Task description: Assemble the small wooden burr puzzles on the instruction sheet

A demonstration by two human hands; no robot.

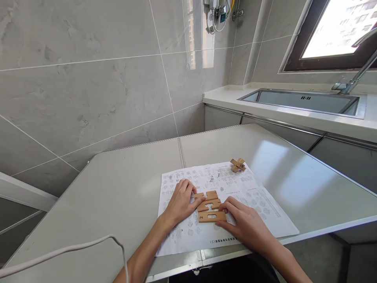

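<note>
1. The slotted piece, marked "2" at its left end, is lying flat on the printed sheet, its long axis running left to right.
2. Just beyond it, the middle piece and the far piece are lying roughly parallel, pointing the same way.
3. The right hand is pinching the slotted piece's right end, thumb and fingers nearly closed.
4. The left hand is curving half-open, its thumb resting on the middle piece; whether it is gripping, I cannot tell.
</note>
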